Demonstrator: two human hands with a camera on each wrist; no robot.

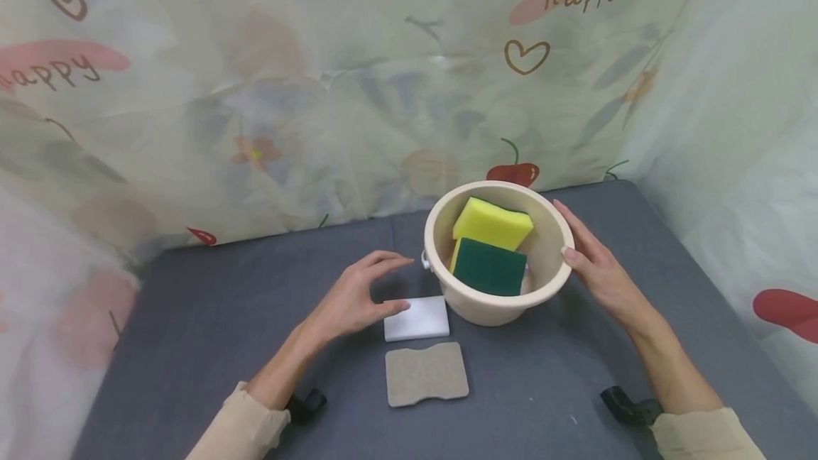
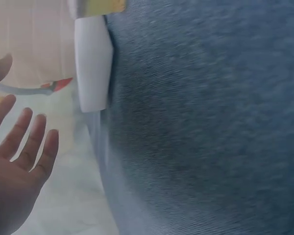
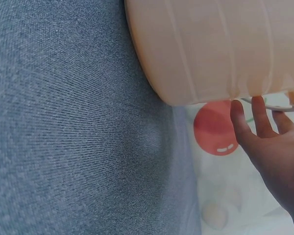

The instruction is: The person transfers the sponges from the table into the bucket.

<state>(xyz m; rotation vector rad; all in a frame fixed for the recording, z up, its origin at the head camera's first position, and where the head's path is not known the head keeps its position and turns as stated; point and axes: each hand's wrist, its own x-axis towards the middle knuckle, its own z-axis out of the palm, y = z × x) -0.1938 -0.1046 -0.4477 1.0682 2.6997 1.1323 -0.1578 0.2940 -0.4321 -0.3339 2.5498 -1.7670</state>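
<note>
Right hand (image 1: 596, 265) has the bucket (image 1: 482, 311) gripped at 3 o'clock, sponges (image 1: 491, 268) inside; left hand (image 1: 353, 298) kinda hangs loose, fingers spread, around the bucket's 8 o'clock.

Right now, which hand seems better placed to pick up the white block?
Probably the left hand: it hovers close to the white block, holding nothing, while the right hand touches the far side of the bucket.

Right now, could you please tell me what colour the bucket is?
The bucket is cream, clearest in the head view.
</note>
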